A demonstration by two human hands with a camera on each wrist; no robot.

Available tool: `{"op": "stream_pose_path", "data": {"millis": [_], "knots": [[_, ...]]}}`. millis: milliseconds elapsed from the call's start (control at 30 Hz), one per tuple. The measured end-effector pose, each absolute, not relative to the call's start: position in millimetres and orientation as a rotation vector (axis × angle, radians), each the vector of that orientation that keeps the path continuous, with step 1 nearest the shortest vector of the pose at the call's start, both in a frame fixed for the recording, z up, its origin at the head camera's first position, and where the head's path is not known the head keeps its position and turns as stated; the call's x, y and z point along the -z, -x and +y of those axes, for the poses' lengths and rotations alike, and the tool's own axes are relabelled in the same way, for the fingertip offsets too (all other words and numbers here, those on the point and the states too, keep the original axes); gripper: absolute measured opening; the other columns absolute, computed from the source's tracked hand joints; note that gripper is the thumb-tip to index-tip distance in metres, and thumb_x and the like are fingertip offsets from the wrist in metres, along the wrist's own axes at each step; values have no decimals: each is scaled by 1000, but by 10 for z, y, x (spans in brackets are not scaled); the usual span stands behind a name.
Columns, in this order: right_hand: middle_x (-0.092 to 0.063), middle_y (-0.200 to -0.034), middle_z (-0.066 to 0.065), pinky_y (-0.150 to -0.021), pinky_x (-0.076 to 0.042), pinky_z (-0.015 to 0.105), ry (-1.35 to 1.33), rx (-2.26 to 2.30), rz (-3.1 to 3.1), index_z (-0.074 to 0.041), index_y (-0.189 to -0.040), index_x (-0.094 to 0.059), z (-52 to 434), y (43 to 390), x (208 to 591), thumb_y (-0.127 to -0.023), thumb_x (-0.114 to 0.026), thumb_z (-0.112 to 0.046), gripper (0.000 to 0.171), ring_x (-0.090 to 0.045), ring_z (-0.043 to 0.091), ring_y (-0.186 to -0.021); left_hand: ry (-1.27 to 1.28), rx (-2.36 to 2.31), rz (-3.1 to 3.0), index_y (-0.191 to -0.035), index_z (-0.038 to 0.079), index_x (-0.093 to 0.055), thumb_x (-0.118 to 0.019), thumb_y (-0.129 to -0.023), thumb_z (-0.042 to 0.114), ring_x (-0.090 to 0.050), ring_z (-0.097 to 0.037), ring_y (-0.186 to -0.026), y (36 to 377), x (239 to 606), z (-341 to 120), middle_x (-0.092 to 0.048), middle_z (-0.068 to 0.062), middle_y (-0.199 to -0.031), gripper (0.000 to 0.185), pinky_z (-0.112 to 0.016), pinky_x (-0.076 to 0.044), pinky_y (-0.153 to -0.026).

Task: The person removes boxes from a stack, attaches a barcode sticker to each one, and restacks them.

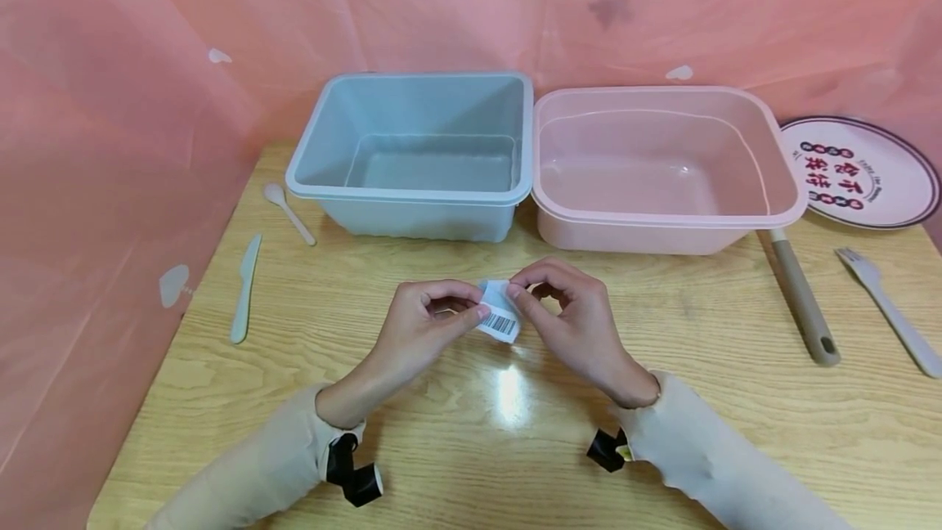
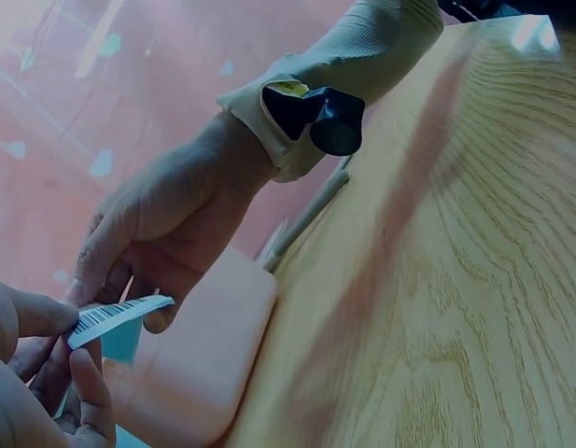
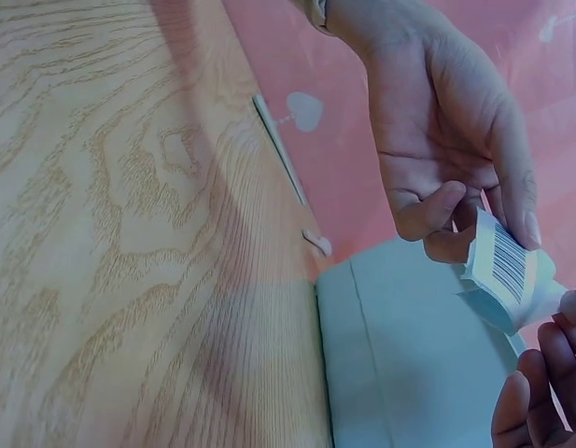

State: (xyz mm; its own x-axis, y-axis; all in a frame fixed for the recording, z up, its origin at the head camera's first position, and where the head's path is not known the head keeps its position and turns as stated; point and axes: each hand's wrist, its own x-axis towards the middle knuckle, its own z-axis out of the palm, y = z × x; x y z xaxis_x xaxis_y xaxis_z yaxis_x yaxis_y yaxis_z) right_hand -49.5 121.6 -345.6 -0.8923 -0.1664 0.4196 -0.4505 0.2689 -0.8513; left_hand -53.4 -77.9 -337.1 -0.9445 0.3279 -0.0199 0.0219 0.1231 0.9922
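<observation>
Fingers of both hands are pinched on the same little barcode label (image 1: 500, 314), held just above the worktop (image 1: 662, 399). In the head view the left hand (image 1: 427, 319) has it by one edge and the right hand (image 1: 570, 313) by the other, thumbs and forefingers curled tight on the paper. Taking the label as the landmark: a blue tub (image 1: 415, 155) sits behind it and slightly left, a pink tub (image 1: 662, 166) behind it to the right, the two touching side by side. Well off to the left of the label lie a pale knife (image 1: 246, 289) and a small spoon (image 1: 289, 213); well off to the right there's a grey handle (image 1: 804, 298), a fork (image 1: 889, 309) and a printed plate (image 1: 861, 172).

Left wrist view: the label (image 2: 115, 316) shows edge-on, barcode up, with the right hand (image 2: 166, 243) gripping its far end and the left hand's fingers (image 2: 45, 322) clamped on the near end. The pink tub (image 2: 208, 359) is right under it.

Right wrist view: the label (image 3: 505, 269) has its barcode facing the camera, the left hand (image 3: 451, 140) pinching its top, and the right hand's fingertips (image 3: 549, 373) on its lower corner. The blue tub (image 3: 409, 364) is below it.
</observation>
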Motion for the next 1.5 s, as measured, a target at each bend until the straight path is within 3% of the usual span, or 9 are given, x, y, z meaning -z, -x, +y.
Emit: {"op": "stream_pose_path", "data": {"millis": [267,867,1233,1500], "knots": [[-69,-87,8,-71,-54,19,-449,-1748,-2312,0,-89,-70,1224,518,3474,-88,-67,2,4,-59,6,-80,-319,-1909,2180,-96,-3,-72,-72,-85,5,-64,-11,-83,536,3399,-802,-71,-17,-96,14,-22,-56,-71],[-68,-92,12,-63,-50,17,-238,-1784,-2372,2,-93,-69,1254,569,3492,-91,-65,-4,7,-59,9,-75,-265,-1918,2164,-99,-6,-69,-71,-85,2,-65,-10,-84,529,3446,-852,-69,-19,-97,16,-21,-56,-73],[-66,-98,14,-69,-54,16,-59,-1900,-2394,4,-96,-67,1314,617,3517,-93,-62,-4,11,-61,7,-78,-229,-1913,2124,-97,-9,-68,-70,-84,-2,-67,-12,-82,516,3492,-909,-68,-22,-95,15,-22,-57,-74],[-66,-99,10,-68,-55,21,1,-1902,-2448,2,-98,-67,1390,654,3581,-94,-60,-6,12,-63,22,-79,-248,-1871,2135,-98,-8,-67,-69,-85,1,-67,-14,-85,490,3620,-947,-68,-21,-98,15,-22,-56,-75]]}}
